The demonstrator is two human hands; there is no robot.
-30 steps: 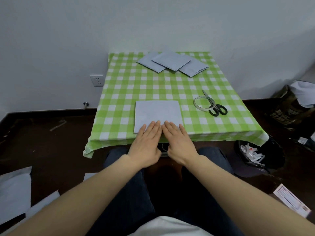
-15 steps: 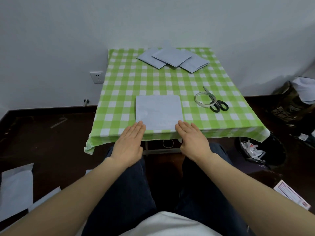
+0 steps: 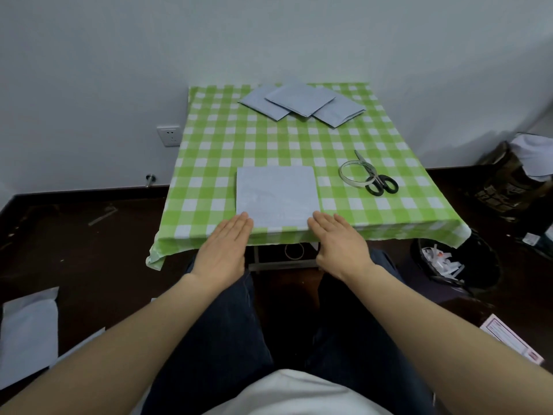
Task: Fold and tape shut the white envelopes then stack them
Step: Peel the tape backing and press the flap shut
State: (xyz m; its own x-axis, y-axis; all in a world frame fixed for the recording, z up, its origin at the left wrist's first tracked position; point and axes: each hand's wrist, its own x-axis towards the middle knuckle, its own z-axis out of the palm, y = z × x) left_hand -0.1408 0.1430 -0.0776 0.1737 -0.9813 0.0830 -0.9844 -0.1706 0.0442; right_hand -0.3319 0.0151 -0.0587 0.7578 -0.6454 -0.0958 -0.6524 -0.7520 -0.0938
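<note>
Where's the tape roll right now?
Head view: the tape roll lies on the right side of the green checked table, with the scissors lying across it, to the right of the white envelope at the near edge.

No legible txt; slip [image 3: 510, 342] print too small.

Envelope [image 3: 276, 196] near table [image 3: 215, 151] front — stack [image 3: 302, 101] behind, scissors [image 3: 378, 181] right.

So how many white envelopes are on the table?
4. One envelope lies at the table's near edge; three overlap at the far edge: left envelope, middle envelope on top, right envelope. Others may hide beneath.
</note>
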